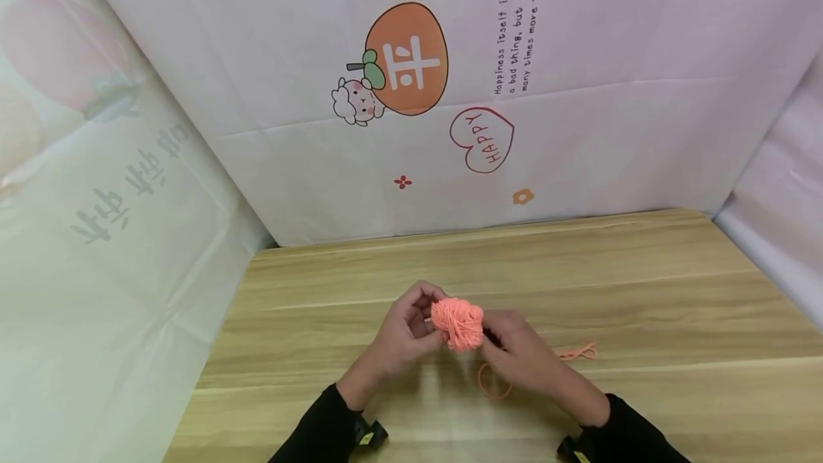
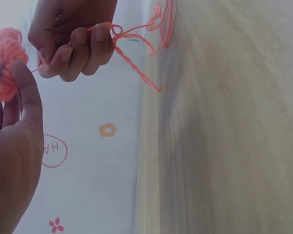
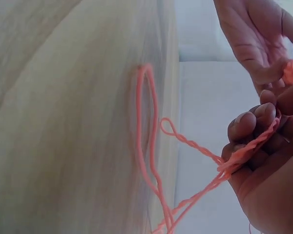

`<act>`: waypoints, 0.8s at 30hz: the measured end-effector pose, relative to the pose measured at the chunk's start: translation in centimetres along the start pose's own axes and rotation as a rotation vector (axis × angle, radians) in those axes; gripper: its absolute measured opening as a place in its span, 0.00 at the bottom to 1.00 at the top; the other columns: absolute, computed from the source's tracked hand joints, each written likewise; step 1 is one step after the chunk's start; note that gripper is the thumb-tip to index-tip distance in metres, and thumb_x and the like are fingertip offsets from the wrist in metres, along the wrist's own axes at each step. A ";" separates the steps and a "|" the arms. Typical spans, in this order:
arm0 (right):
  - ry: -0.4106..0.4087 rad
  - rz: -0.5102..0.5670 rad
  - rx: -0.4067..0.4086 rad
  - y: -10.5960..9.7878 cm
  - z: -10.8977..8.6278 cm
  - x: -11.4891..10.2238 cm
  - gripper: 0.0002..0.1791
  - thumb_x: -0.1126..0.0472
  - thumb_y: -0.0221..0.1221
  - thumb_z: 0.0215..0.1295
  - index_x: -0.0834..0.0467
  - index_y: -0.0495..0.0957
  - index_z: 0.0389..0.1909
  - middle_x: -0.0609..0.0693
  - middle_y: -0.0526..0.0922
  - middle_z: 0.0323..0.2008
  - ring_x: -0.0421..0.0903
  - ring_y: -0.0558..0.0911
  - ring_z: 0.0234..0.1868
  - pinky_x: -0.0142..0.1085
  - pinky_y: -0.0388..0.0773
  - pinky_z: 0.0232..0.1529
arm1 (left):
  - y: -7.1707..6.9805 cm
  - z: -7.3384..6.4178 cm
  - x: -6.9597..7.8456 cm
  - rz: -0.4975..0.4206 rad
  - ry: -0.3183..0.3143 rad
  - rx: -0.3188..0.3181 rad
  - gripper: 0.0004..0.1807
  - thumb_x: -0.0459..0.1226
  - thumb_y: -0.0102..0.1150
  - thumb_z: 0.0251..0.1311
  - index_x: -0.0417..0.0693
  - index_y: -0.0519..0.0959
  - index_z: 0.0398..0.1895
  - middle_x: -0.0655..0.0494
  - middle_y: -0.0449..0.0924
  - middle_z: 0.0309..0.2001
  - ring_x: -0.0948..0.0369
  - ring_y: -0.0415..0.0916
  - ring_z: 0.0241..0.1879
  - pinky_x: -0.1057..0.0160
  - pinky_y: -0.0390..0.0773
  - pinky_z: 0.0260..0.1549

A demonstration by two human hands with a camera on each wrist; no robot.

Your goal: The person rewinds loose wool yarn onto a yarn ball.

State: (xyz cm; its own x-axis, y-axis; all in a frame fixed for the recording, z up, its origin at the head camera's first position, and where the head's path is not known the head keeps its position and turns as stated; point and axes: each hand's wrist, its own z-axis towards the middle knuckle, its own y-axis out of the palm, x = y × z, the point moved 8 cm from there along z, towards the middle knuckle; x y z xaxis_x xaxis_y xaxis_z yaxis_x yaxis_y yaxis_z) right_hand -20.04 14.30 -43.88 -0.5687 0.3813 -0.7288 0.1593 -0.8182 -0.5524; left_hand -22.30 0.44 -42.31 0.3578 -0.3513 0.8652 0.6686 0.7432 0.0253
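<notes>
A small coral-orange ball of yarn (image 1: pixel 458 324) is held up over the table between both hands. My left hand (image 1: pixel 405 334) grips it from the left, thumb on the near side and fingers behind. Just right of the ball, my right hand (image 1: pixel 524 352) has its fingers curled round a strand of the same yarn. In the left wrist view a thin taut thread runs from the ball to those fingers, and twisted yarn tails (image 2: pixel 139 70) stick out past them. Across the right palm lies a twisted length of yarn (image 3: pixel 249 151); a long loop (image 3: pixel 139 122) hangs below it.
The wood-grain table (image 1: pixel 308 320) lies beneath both hands. Behind it stands a white printed cloth (image 1: pixel 308 184) with cartoon fruit and lettering, and pale cloth also hangs on the left and right. Both wrists have dark sleeves with small black devices (image 1: pixel 371 434) strapped on.
</notes>
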 end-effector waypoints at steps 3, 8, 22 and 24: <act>0.001 -0.010 -0.006 0.2 0.0 -0.2 0.14 0.64 0.52 0.72 0.42 0.74 0.30 0.36 0.71 0.20 0.33 0.69 0.20 0.29 0.71 0.18 | -0.5 0.1 -0.2 0.025 -0.017 0.069 0.20 0.20 0.56 0.56 0.34 0.66 0.52 0.43 0.72 0.45 0.56 0.74 0.42 0.61 0.81 0.37; -0.019 0.001 -0.017 0.3 0.1 -0.6 0.14 0.63 0.50 0.74 0.43 0.73 0.28 0.36 0.68 0.19 0.33 0.65 0.18 0.27 0.66 0.16 | -1.5 0.0 -0.8 0.083 -0.067 0.190 0.21 0.20 0.58 0.55 0.38 0.68 0.50 0.43 0.73 0.44 0.54 0.74 0.42 0.60 0.82 0.36; -0.053 -0.041 -0.014 0.5 0.1 -0.8 0.15 0.63 0.51 0.73 0.44 0.69 0.24 0.36 0.64 0.17 0.32 0.62 0.17 0.25 0.62 0.16 | -2.2 -0.1 0.3 0.312 -0.220 0.348 0.21 0.20 0.56 0.52 0.38 0.70 0.51 0.46 0.74 0.44 0.54 0.74 0.40 0.63 0.78 0.32; -0.052 -0.042 -0.014 0.5 0.1 -0.8 0.15 0.64 0.52 0.72 0.44 0.69 0.25 0.36 0.65 0.18 0.32 0.63 0.17 0.25 0.62 0.16 | -2.0 0.0 0.6 0.349 -0.231 0.339 0.21 0.21 0.57 0.52 0.38 0.71 0.50 0.46 0.75 0.44 0.53 0.75 0.39 0.62 0.78 0.31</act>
State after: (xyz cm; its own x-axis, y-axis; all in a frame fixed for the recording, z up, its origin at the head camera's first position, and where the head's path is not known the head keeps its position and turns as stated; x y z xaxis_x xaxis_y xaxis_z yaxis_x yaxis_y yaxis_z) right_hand -19.59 13.55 -43.50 -0.6162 0.3917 -0.6833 0.1455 -0.7960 -0.5876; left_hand -23.41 -1.27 -41.87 0.3427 0.0558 0.9378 0.2739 0.9489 -0.1566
